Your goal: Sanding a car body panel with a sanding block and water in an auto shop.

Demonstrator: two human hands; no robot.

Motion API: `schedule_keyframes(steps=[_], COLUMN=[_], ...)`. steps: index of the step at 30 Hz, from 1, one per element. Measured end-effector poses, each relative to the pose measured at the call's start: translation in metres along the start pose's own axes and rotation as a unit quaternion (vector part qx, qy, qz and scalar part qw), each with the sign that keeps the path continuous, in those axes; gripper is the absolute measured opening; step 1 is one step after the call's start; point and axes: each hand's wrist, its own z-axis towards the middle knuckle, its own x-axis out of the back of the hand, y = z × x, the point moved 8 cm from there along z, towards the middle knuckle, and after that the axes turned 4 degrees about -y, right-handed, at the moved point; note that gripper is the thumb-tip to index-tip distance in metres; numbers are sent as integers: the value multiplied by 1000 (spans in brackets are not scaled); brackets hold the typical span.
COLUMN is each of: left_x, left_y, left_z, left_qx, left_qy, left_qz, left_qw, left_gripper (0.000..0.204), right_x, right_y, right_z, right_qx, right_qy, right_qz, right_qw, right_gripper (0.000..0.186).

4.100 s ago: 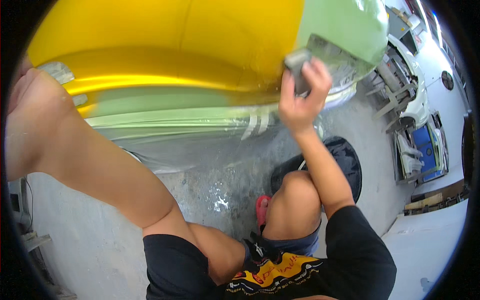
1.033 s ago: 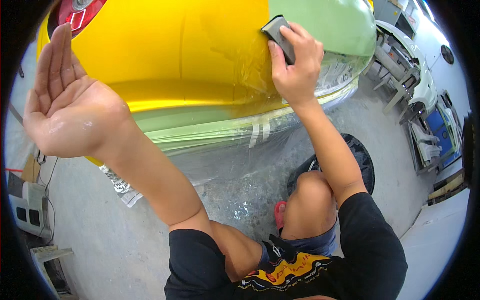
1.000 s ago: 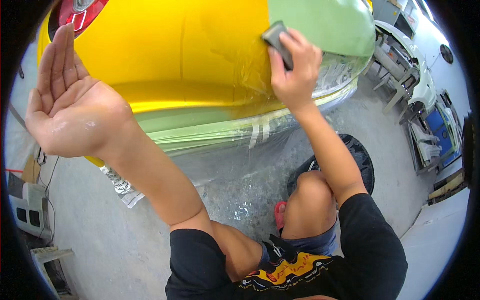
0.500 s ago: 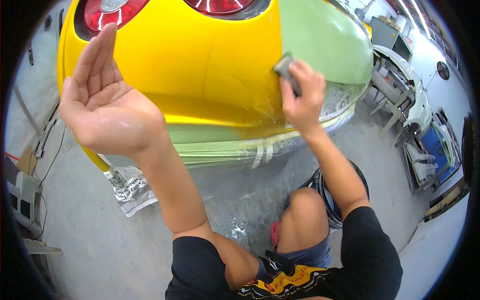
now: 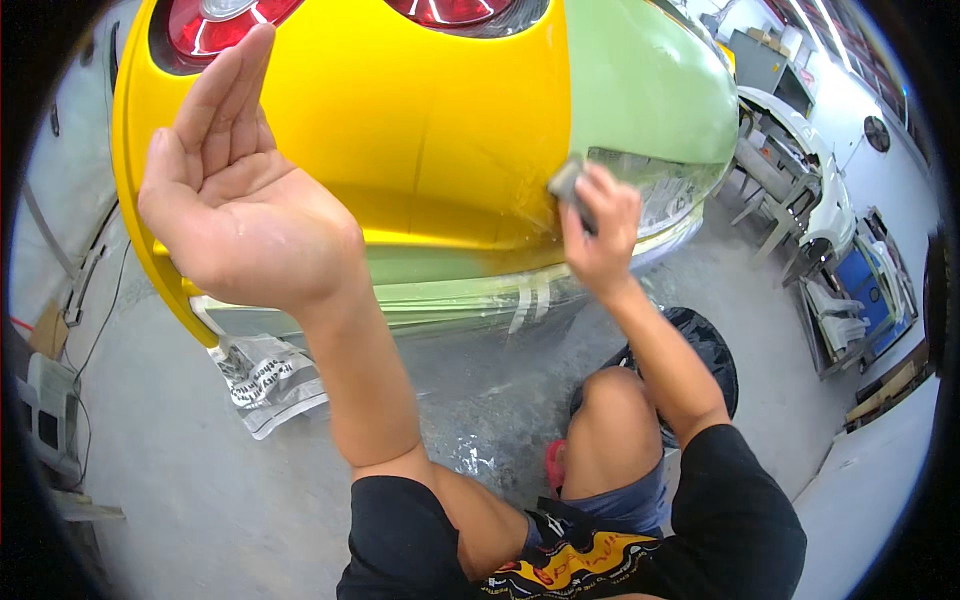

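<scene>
A car's rear panel, yellow (image 5: pixel 400 120) on the left and pale green (image 5: pixel 650 80) on the right, fills the upper view, with red tail lights (image 5: pixel 225 35) at the top. My right hand (image 5: pixel 600 230) grips a grey block (image 5: pixel 565 185) against the yellow paint near the colour boundary; the block is slightly blurred. My left hand (image 5: pixel 250 210) is open, palm up, fingers stretched upward, holding nothing, in front of the left tail-light area. Masking tape (image 5: pixel 520 310), plastic sheeting (image 5: pixel 465 355) and printed paper (image 5: pixel 260 385) edge the lower panel.
A black bucket (image 5: pixel 700 355) stands beside my right knee on the wet concrete floor (image 5: pixel 470 455). At right are a white car body (image 5: pixel 830 215), stands, leaning panels (image 5: pixel 865 300) and a wall fan (image 5: pixel 876 133). At left are a grey appliance (image 5: pixel 50 410) and cables.
My right hand has moved the block down along the colour boundary in the last second. My open left hand appears farther right. The view has shifted, showing more of both tail lights.
</scene>
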Motion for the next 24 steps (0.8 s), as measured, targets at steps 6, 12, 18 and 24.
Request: schedule_keyframes(steps=[6, 12, 18, 24], left_x=[-22, -54, -102, -89], left_y=[-13, -33, -91, -130], left_z=[-18, -49, -121, -182], left_qx=[13, -40, -138, -224], left_qy=[-99, -225, -496, -560], left_qz=[66, 50, 395, 576], left_qw=[993, 972, 761, 551], left_gripper=[61, 44, 47, 66], right_x=[-3, -4, 32, 143], right_y=[-6, 10, 29, 109], right_z=[-14, 61, -70, -161], right_qx=[-33, -37, -18, -158], right_qy=[31, 38, -95, -108], right_qz=[-3, -11, 81, -16], right_qw=[999, 999, 992, 981], right_gripper=[46, 44, 49, 44])
